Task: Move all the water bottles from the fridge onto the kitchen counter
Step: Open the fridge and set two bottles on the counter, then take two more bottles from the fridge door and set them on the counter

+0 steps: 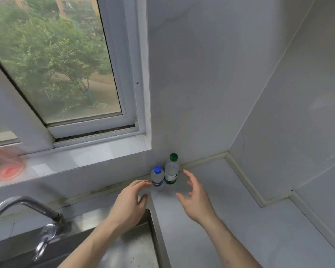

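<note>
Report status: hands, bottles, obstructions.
Left hand and right hand open, holding nothing. Blue-capped clear bottle and green-capped clear bottle upright on grey counter. Nothing blocking.

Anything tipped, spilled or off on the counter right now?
Nothing stands out. Blue-capped bottle and green-capped bottle stand upright, capped, side by side on the counter; no spill visible. Both hands are open.

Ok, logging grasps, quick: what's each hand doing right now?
Left hand: open, fingertips at the blue-capped bottle, not gripping it.
Right hand: open, holding nothing.
</note>
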A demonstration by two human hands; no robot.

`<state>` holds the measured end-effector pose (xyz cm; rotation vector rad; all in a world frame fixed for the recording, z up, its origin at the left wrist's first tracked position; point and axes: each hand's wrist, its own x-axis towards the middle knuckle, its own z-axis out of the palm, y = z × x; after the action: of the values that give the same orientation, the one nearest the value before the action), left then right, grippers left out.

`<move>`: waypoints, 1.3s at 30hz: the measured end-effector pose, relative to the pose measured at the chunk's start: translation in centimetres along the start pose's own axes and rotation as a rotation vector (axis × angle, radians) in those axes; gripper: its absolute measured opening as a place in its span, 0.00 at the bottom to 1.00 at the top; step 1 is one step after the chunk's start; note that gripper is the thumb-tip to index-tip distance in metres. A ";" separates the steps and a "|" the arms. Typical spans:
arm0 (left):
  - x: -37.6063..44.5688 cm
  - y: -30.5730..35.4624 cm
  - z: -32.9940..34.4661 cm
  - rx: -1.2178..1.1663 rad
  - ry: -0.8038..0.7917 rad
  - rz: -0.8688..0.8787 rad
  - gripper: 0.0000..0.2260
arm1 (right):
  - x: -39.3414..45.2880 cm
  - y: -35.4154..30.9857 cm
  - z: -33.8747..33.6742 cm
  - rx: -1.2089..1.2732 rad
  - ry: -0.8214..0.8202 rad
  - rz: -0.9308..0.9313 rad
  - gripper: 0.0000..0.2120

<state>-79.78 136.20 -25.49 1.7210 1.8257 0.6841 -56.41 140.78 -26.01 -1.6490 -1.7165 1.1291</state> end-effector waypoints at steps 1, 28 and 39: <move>-1.9 0.1 -0.4 0.003 -0.010 0.002 0.16 | -2.1 -0.5 -0.3 0.006 0.002 0.005 0.36; -19.9 17.3 4.6 0.158 -0.340 0.504 0.16 | -37.5 4.1 -10.9 -0.142 0.371 0.124 0.29; -30.8 29.8 14.3 0.095 -0.529 0.789 0.17 | -56.3 9.6 -17.6 -0.146 0.631 0.285 0.30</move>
<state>-46.94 107.26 -14.32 2.4087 0.8086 0.3572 -28.78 89.14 -14.17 -2.1000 -1.2014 0.5020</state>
